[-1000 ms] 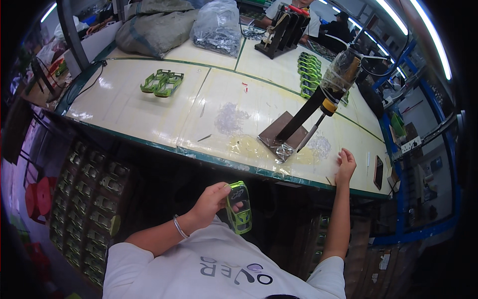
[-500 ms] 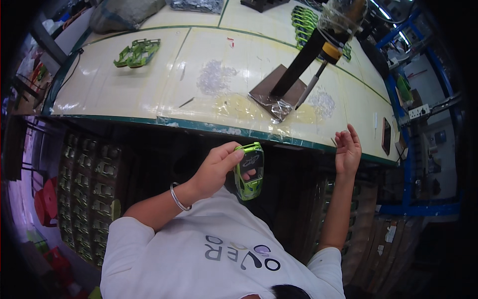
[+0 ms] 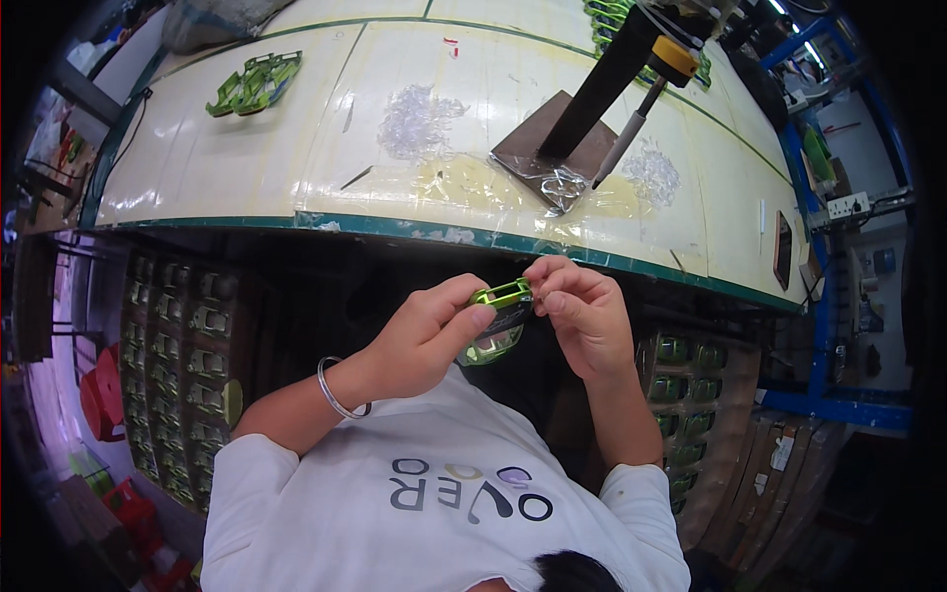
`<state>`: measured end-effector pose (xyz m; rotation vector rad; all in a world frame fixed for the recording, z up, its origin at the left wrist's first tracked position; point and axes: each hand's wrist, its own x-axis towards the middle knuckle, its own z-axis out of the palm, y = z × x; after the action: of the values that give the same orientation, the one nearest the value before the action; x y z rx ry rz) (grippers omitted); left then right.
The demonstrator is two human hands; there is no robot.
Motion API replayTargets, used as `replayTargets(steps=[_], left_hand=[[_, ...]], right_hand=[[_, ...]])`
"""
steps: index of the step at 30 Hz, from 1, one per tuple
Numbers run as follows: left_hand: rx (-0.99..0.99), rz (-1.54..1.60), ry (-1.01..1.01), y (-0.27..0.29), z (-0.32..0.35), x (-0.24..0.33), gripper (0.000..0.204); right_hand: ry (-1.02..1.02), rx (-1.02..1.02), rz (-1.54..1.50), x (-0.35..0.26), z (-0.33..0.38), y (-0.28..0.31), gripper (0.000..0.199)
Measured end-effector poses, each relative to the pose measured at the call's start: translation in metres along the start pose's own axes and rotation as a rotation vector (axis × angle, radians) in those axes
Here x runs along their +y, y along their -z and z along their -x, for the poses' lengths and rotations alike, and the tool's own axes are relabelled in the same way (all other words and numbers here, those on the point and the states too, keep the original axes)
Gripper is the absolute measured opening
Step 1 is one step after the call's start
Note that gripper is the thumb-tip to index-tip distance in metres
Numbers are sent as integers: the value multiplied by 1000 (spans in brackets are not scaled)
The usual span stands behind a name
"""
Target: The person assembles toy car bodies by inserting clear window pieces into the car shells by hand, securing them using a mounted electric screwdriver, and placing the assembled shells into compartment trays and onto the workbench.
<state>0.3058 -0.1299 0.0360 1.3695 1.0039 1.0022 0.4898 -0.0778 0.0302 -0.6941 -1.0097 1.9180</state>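
Observation:
Just in front of the table's edge, my left hand (image 3: 424, 335) grips a bright green toy car body shell (image 3: 496, 343) with a see-through window area. The thumb lies on its top side and the fingers wrap behind. My right hand (image 3: 592, 326) has come to the shell's upper right end, its thumb and fingers curled in a pinch against that corner. Whatever sits between those fingertips is too small or hidden to make out. More green shell parts (image 3: 254, 84) lie together on the table's left side.
The pale table (image 3: 237, 163) has a green edge. On it stands a black post on a square base plate (image 3: 523, 148), a pen-like grey tool (image 3: 623, 143) beside it. A phone (image 3: 782, 250) lies far right. Stacked trays of shells (image 3: 178, 365) flank me, near a red stool (image 3: 102, 395).
My right hand has moved left from beside the table's edge to the shell, its fingers closing at the corner. The shell has tilted and risen slightly in my left hand.

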Motion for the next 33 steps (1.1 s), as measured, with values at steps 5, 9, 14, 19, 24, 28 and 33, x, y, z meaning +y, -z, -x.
replayTargets(steps=[5,9,14,19,24,28,33], left_hand=[[1,-43,6,6,-1,2,17],[33,-76,-6,7,2,6,17],[44,-34,-24,3,0,0,20],[-73,-128,-120,-1,0,1,18],[-79,-175,-122,3,4,5,17],[-113,-94,-137,5,7,12,22],[-125,-69,-128,-3,6,7,20]], right_hand=[[-29,-16,66,0,-6,-5,9],[-31,-30,174,-1,-6,-7,6],[163,-19,498,-4,-2,-11,7],[93,21,426,-1,5,-5,9],[-18,-109,269,-3,-3,-4,13],[-148,-91,64,-3,0,-7,20],[-163,-172,16,0,7,3,22]])
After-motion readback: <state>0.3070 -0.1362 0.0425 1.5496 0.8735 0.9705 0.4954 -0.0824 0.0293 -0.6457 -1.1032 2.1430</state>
